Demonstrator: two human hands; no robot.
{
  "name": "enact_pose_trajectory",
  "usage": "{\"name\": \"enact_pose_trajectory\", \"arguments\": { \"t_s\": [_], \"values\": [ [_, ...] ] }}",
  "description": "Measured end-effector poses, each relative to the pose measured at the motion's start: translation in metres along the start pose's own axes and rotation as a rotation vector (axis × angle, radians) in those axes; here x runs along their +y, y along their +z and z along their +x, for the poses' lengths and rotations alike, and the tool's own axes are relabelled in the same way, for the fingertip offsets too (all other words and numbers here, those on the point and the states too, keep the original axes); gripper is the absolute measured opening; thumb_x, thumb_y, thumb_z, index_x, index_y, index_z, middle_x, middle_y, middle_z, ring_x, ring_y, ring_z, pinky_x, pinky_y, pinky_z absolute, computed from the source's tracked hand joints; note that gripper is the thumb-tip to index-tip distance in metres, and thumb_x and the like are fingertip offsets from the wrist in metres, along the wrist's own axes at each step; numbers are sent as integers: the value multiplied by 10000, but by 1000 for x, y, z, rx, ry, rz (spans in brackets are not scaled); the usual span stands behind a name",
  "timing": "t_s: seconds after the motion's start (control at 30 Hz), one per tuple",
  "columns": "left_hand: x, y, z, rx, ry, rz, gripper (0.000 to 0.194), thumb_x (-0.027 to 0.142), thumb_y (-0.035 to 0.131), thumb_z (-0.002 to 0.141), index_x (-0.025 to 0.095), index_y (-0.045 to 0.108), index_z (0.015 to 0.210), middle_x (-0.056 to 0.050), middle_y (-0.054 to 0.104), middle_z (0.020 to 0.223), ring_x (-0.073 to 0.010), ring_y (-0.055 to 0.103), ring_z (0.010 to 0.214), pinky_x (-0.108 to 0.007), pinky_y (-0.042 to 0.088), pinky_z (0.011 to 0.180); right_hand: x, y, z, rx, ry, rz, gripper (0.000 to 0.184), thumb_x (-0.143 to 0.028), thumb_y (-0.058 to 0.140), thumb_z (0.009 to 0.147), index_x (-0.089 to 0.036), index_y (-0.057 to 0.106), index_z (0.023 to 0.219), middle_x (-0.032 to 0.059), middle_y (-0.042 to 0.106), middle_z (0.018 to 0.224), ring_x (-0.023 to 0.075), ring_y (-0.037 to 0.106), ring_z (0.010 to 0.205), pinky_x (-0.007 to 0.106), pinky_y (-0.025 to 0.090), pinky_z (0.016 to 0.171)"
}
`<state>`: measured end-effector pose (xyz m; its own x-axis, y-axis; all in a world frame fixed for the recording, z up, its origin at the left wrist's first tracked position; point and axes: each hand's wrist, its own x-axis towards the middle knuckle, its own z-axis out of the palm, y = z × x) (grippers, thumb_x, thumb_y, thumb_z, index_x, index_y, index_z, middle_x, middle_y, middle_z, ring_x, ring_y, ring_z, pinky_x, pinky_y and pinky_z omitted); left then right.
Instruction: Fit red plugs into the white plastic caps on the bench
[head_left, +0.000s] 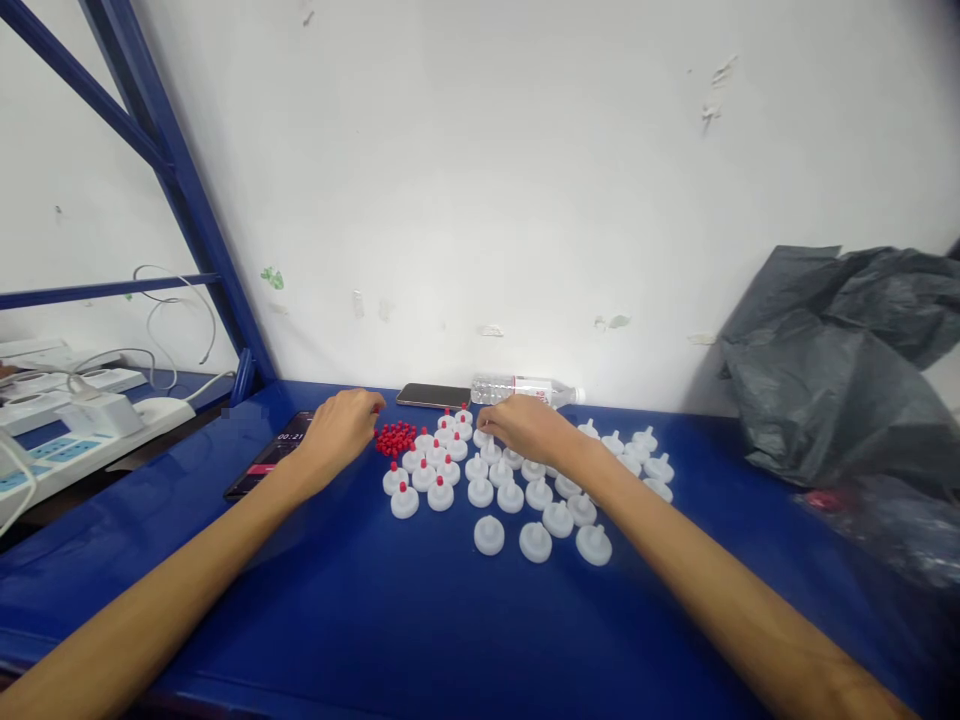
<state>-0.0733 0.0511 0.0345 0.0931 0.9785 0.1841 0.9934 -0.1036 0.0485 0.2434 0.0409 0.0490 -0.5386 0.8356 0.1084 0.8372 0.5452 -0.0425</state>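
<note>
My left hand (343,425) is closed, its fingertips pinched together just above the left side of a pile of small red caps (395,439). Whatever those fingertips hold is too small to make out. Over the back of the white group, my right hand (525,425) has its fingers closed on a white nozzle lid (482,438), which they partly cover. White nozzle lids with red tips (440,494) stand between my hands. Several plain white nozzle lids (510,496) stand upright below and right of my right hand, some hidden behind the forearm.
A lit phone (259,475) lies beside my left wrist, and a dark phone (433,396) lies near the wall. Beside it a clear bottle (495,388) is on its side. Power strips (90,440) and cables sit left; a grey plastic bag (847,340) stands right on the blue table (420,620).
</note>
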Motion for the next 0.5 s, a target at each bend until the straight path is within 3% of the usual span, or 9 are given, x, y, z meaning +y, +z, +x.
{"name": "enact_pose_trajectory", "arguments": {
  "t_s": [0.13, 0.27, 0.4, 0.5],
  "values": [
    [-6, 2, -1, -45, -44, 47, 311, 122, 650, 1158, 196, 928, 1275, -233, 960, 1342, -428, 916, 1300, -447, 673, 1073, -2, 0, -3, 27, -14, -1, 269, -185, 686, 1255, -239, 947, 1220, 138, 971, 1099, 320, 893, 1055, 384, 560, 875],
    [-9, 6, -1, -71, -43, 60, 291, 116, 666, 1140, 203, 913, 1266, -217, 950, 1330, -418, 911, 1303, -446, 672, 1094, -7, -2, -8, 94, -61, 17, 329, -265, 606, 1308, -309, 921, 1392, 159, 983, 1316, 358, 904, 1238, 442, 637, 1032],
    [-14, 12, 1, -82, -29, 45, 324, 98, 666, 1149, 173, 920, 1335, -259, 944, 1363, -449, 918, 1339, -482, 688, 1123, -9, -3, -9, 130, -115, 34, 341, -260, 597, 1298, -321, 932, 1310, 174, 965, 1424, 394, 887, 1337, 509, 665, 1124],
    [-20, 18, 4, -64, 1, 3, 347, 87, 689, 1143, 148, 912, 1401, -281, 945, 1364, -469, 922, 1359, -521, 700, 1158, -9, -1, -8, 123, -128, 34, 345, -253, 584, 1298, -272, 929, 1291, 192, 964, 1355, 378, 888, 1279, 509, 664, 1112]
  ]
}}
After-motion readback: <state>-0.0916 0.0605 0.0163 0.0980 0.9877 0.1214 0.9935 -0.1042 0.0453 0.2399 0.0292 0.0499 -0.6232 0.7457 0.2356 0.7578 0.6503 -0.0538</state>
